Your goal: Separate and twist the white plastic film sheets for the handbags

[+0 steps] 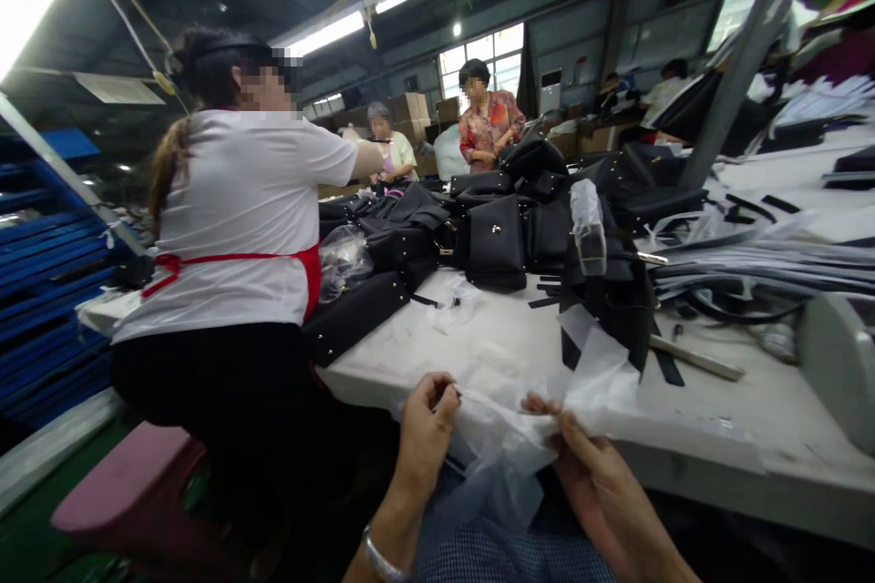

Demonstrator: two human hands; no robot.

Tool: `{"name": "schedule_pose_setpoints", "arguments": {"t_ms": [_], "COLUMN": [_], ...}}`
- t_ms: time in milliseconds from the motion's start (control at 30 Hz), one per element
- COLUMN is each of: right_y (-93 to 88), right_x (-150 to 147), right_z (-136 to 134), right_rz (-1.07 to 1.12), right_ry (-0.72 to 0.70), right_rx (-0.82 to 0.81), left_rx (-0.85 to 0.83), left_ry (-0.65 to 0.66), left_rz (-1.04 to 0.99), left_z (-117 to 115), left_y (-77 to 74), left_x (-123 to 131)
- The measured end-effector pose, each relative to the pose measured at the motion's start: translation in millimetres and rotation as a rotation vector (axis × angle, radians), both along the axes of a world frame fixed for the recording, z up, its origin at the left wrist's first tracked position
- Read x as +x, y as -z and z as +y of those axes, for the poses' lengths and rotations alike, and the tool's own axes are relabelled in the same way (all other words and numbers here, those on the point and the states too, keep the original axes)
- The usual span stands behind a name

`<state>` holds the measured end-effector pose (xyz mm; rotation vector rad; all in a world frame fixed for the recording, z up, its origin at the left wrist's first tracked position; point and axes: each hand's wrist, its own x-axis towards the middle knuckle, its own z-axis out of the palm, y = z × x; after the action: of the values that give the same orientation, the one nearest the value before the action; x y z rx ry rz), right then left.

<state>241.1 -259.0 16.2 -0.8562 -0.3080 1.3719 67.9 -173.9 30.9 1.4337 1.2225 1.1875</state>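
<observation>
At the bottom centre of the frame, the left hand (425,424) pinches the near edge of a clear plastic bag (509,437) between thumb and curled fingers, and the right hand (593,472) grips the same film just to the right, fingers folded over it. The bag sags between the two hands over the person's lap, and its upper part trails up onto the edge of the white table (717,401).

To handle this well, I judge that the thin film wants a light two-point pinch at one edge, with the thumbs sliding apart to separate the layers rather than tugging, since the plastic looks limp and likely to cling or tear.

Just above the hands, toward the centre right, a black bag (608,291) stands on the table with a crumpled plastic sleeve (588,223) against it and loose black straps (666,364) beside it. Farther in, at mid-frame, a heap of black handbags (496,241) covers the table.

At the left, a co-worker in a white shirt and red apron string (239,228) sits on a pink stool (129,483), facing away. Blue racks (41,282) fill the left edge. In the upper centre, more people (488,123) stand by cardboard boxes (410,107) under long ceiling lights (328,32).
</observation>
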Motion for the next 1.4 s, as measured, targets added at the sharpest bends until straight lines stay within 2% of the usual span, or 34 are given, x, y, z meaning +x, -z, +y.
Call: {"name": "schedule_pose_setpoints", "arguments": {"t_ms": [167, 233, 300, 367, 433, 500, 567, 600, 667, 700, 733, 767, 833, 933, 1067, 1167, 1300, 1367, 1400], "right_y": [-5.5, -5.1, -5.5, -7.1, -9.7, -12.1, -13.8, -14.5, -16.1, -17.2, -18.6, -20.2, -23.6, -28.2, -30.3, -27.3, -18.3, -12.7, -9.8], "right_x": [30.8, 46.8, 59.5, 65.9, 66.4, 64.7, 63.9, 64.5, 67.1, 68.8, 70.4, 71.9, 73.8, 73.6, 70.5, 68.2, 63.0, 59.7, 58.2], "right_z": [8.4, 8.4, 5.6, 0.9, -4.1, -8.3, -11.3, -12.4, -14.3, -15.4, -16.6, -18.2, -22.6, -31.3, -43.1, -50.3, -55.5, -54.2, -52.3], "right_rz": [-0.016, -0.050, -0.068, -0.056, -0.041, -0.083, -0.188, -0.251, -0.369, -0.420, -0.471, -0.518, -0.579, -0.569, -0.433, -0.327, -0.335, -0.436, -0.559], "right_ry": [0.102, 0.172, 0.183, 0.144, 0.116, 0.111, 0.112, 0.105, 0.067, 0.031, -0.018, -0.072, -0.172, -0.257, -0.276, -0.251, -0.300, -0.311, -0.268], "right_rx": [0.030, 0.009, -0.017, -0.024, -0.015, 0.013, 0.045, 0.063, 0.095, 0.102, 0.097, 0.081, 0.052, 0.097, 0.081, 0.020, 0.012, -0.018, -0.036], "left_rx": [0.015, 0.036, 0.061, 0.097, 0.139, 0.180, 0.209, 0.214, 0.175, 0.121, 0.018, -0.058, -0.124, -0.247, -0.416, -0.413, -0.434, -0.371, -0.325], "left_ry": [-0.171, -0.259, -0.337, -0.364, -0.339, -0.270, -0.148, -0.059, 0.202, 0.413, 0.750, 1.003, 1.206, 1.251, 1.210, 1.070, 0.816, 0.681, 0.633], "left_rz": [-0.138, -0.164, -0.170, -0.150, -0.107, -0.044, 0.025, 0.056, 0.122, 0.160, 0.202, 0.212, 0.118, -0.019, -0.077, -0.083, -0.086, -0.129, -0.150], "left_z": [43.5, 69.4, 101.4, 135.0, 162.1, 173.3, 162.0, 147.8, 106.9, 83.5, 60.6, 40.1, 10.2, -5.4, -3.0, -3.5, -9.1, -12.8, -14.9], "left_y": [-3.3, -5.9, -12.4, -24.5, -41.5, -58.5, -69.3, -71.1, -68.0, -64.2, -59.8, -55.6, -48.4, -38.8, -25.4, -21.3, -25.1, -27.8, -28.4], "left_x": [-31.7, -46.5, -58.1, -62.0, -55.3, -37.3, -9.8, 6.3, 39.0, 54.1, 67.6, 79.2, 96.6, 111.1, 120.2, 124.5, 126.7, 126.3, 126.0]}}
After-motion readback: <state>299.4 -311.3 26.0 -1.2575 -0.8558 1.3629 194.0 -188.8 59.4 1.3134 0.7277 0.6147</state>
